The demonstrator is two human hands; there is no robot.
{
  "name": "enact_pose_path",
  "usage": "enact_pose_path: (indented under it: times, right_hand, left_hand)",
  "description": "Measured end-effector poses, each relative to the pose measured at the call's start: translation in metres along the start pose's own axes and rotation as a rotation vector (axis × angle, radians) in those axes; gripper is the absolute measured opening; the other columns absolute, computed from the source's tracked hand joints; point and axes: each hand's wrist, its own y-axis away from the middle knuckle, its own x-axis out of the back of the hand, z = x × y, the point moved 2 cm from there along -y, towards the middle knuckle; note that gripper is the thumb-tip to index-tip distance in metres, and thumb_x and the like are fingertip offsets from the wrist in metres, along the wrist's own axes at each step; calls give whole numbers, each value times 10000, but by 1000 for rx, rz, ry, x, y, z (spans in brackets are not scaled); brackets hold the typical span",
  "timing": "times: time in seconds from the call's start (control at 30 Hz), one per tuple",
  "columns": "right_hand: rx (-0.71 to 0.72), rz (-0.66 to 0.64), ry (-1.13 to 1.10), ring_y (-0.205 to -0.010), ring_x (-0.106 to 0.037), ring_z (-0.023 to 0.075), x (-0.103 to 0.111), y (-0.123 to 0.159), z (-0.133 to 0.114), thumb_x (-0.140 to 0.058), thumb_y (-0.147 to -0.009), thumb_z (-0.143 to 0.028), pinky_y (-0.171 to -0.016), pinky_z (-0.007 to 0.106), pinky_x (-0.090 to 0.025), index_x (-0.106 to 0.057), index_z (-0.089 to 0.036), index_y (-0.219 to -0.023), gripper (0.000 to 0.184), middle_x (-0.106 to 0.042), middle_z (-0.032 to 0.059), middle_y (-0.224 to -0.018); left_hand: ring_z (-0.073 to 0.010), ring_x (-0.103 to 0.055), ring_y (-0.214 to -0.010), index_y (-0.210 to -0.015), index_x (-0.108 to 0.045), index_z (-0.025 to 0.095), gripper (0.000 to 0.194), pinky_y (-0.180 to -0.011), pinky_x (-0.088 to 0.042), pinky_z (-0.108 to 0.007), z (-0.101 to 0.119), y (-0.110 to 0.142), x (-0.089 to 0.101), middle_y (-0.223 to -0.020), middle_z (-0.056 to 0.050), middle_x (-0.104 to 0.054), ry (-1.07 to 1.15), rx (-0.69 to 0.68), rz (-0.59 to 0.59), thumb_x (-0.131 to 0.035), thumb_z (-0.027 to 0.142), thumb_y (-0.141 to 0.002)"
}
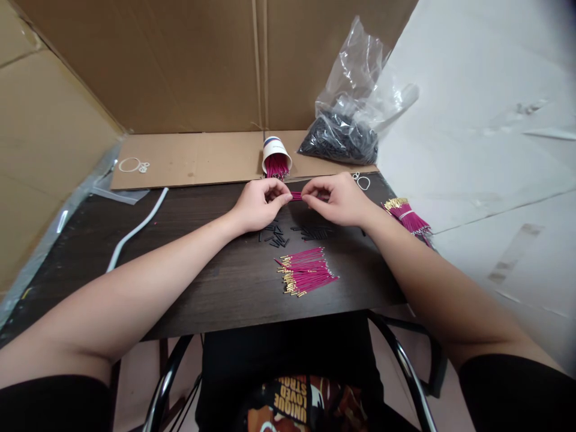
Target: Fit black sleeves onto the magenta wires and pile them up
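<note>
A few short magenta wires (296,196) stretch between my two hands, just in front of the paper cup. My left hand (261,203) pinches their left ends, and my right hand (333,198) pinches the right ends; both fingertips hide the wire ends. Nearer to me lies a spread row of magenta wires (308,270), with gold terminals on the left and silvery tips on the right. Small black tubes lie in two groups, one loose pile (278,237) below my left hand and a neater one (315,232) below my right.
A tipped paper cup (272,146) holds more magenta wires. Behind it, a clear bag (344,135) of black tubes leans on the cardboard. A banded wire bundle (408,217) lies at the table's right edge, a white tube (137,229) at left, rubber bands (130,164) on cardboard.
</note>
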Motion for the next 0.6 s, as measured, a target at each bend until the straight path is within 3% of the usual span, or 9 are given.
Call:
enact_pose_path:
  times: [0.33, 0.6]
  right_hand:
    - [101, -25, 178, -880, -699, 229, -3, -2, 15, -745, -1015, -289, -887, 393, -510, -907, -209, -1051, 184, -786, 87, -1003]
    - [85, -8, 217, -868, -705, 220, -12, -4, 25, -808, -1022, -254, -866, 388, -497, -909, -219, -1064, 115, -786, 71, -1005]
  left_hand:
    - [-172, -609, -755, -927, -726, 171, 129, -701, -468, -318, -2, -2, 6, -887, -71, -759, -42, 12, 188, -722, 297, -954]
    - [-173, -574, -722, -841, -698, 179, 194, -696, -444, -322, -4, -3, 4, -795, -46, -712, -68, 15, 161, -719, 330, -961]
